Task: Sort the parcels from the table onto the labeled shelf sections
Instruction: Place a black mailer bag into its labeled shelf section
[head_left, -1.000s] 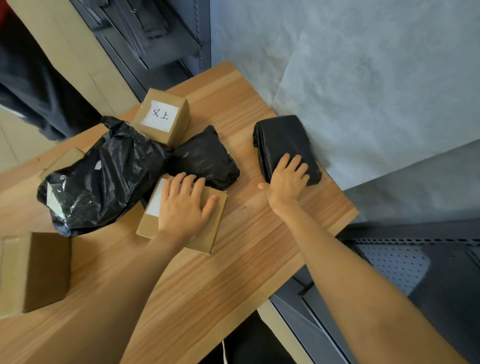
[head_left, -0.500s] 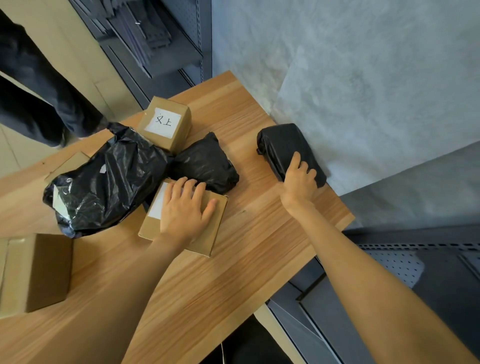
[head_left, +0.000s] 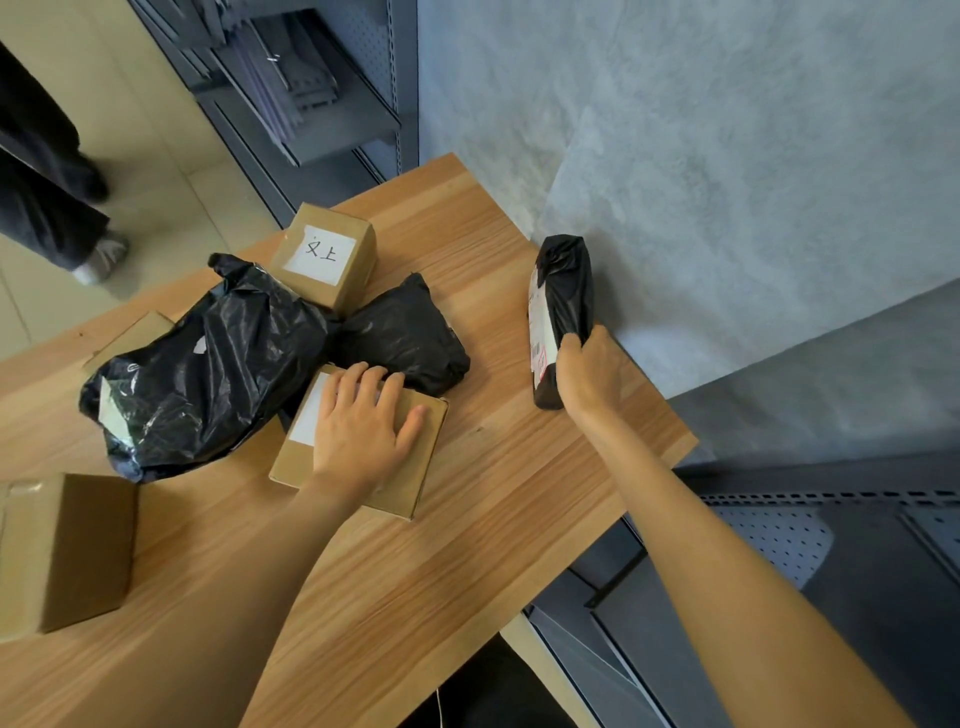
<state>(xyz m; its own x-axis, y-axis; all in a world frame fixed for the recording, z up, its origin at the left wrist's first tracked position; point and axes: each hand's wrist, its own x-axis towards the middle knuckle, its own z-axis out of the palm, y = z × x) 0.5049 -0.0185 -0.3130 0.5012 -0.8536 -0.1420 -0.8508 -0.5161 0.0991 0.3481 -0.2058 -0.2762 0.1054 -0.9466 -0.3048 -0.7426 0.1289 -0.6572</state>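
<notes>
My right hand (head_left: 587, 371) grips a flat black-wrapped parcel (head_left: 566, 291) near the table's right edge and holds it tilted up on its side, so its white label faces left. My left hand (head_left: 363, 431) rests flat, fingers spread, on a flat brown cardboard box (head_left: 415, 483) with a white label. A large crinkled black bag parcel (head_left: 208, 364) lies left of that box. A smaller black parcel (head_left: 405, 332) lies behind it. A brown box with a handwritten label (head_left: 324, 260) stands at the back.
The wooden table (head_left: 467, 545) also carries a brown box (head_left: 62, 551) at the front left and a flat carton (head_left: 132, 332) partly under the big bag. Grey metal shelving (head_left: 311, 114) stands beyond the table, more shelving (head_left: 831, 571) at lower right. A person's legs (head_left: 47, 197) are at upper left.
My right hand has closed round the flat black parcel and tipped it up from lying flat onto its edge, showing its label. My left hand has stayed on the cardboard box.
</notes>
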